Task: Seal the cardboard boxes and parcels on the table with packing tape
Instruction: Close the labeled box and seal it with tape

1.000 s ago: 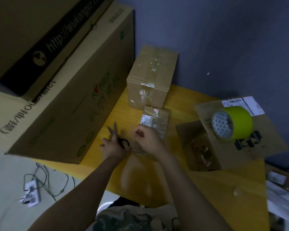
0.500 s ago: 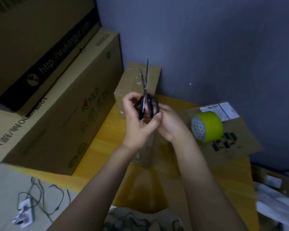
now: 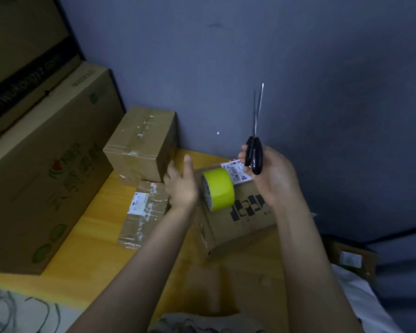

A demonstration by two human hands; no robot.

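My right hand [image 3: 273, 176] grips black-handled scissors [image 3: 255, 152] upright, blades closed and pointing up. My left hand [image 3: 181, 183] is raised with relaxed fingers, holding nothing, just left of the yellow-green tape roll [image 3: 220, 188]. The roll lies on top of a cardboard box [image 3: 245, 222] with a white label and black print. A small flat parcel [image 3: 142, 212] wrapped in clear tape lies on the yellow table [image 3: 94, 251] to the left. Behind it stands a taped cardboard box [image 3: 142, 143] against the wall.
A large printed carton [image 3: 46, 169] fills the table's left side, with a second carton [image 3: 22, 44] stacked on it. Cables [image 3: 15, 313] lie on the floor at lower left. A small box [image 3: 351, 258] sits off the table at right. A grey wall stands behind.
The scissors passed from both hands into my right hand alone and moved right. My left hand let go and opened beside the tape roll. The view swung left and up.
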